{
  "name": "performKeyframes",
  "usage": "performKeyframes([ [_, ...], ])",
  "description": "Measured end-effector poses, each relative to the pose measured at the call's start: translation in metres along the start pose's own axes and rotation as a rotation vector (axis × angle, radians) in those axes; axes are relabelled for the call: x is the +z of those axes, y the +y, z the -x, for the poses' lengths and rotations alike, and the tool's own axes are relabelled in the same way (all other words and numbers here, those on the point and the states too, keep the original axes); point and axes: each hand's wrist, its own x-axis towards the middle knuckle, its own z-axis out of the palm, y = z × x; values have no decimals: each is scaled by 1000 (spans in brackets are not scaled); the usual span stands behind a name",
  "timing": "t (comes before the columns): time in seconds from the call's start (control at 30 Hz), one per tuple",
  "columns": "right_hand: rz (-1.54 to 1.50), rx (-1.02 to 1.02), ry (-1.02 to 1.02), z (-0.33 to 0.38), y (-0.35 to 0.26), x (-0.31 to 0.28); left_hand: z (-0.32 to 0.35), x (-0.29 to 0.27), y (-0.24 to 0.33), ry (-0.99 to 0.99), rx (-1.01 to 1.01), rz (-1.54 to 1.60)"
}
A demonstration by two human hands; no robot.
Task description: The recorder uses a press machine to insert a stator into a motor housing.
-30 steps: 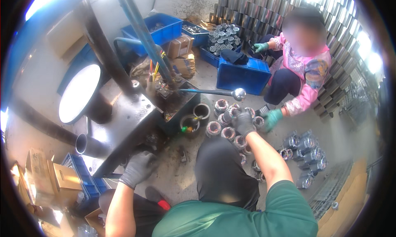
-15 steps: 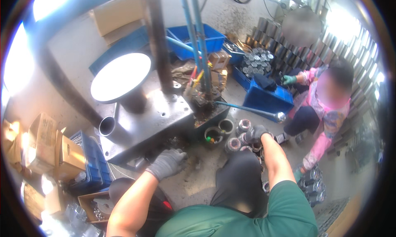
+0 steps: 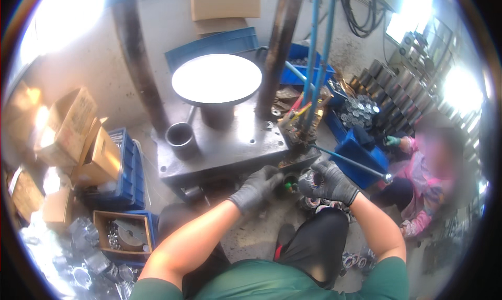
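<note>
My right hand (image 3: 337,184), in a dark grey glove, is closed around a ring-shaped metal part (image 3: 305,186) that looks like a motor stator. It is tilted so that its dark central hole partly shows. Left of it, my left hand (image 3: 259,189), in the same kind of glove, hovers before the press table's front edge. Its fingers are loosely bent, and no object shows in them. Similar stators (image 3: 329,203) stand on the floor below my right hand, partly hidden by my knee. A small round container (image 3: 286,189) with something green inside is between my hands.
Ahead stands a steel press table (image 3: 225,156) with a bright round plate (image 3: 217,78) and a short upright tube (image 3: 180,138). A blue lever bar (image 3: 350,163) reaches out at right. Blue crates (image 3: 361,159) and a seated person in pink (image 3: 418,180) are beyond. Cartons (image 3: 68,127) stand left.
My right hand has lifted a stator from the group on the floor and brought it inward. My left hand has moved toward it. The view has turned right.
</note>
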Motion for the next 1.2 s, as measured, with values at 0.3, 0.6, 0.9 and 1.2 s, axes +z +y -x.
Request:
performKeyframes([
  [0.3,-559,-417,273,-77,-104,-23,2,-28,23,-60,37,1341],
  [0.6,-1151,-381,340,-103,-146,35,31,-43,48,204,172,1381],
  [0.9,-914,-399,491,-102,-157,39,26,-30,24,390,422,1002],
  [1.2,-1127,-399,689,-107,-145,61,24,-29,25,323,422,758],
])
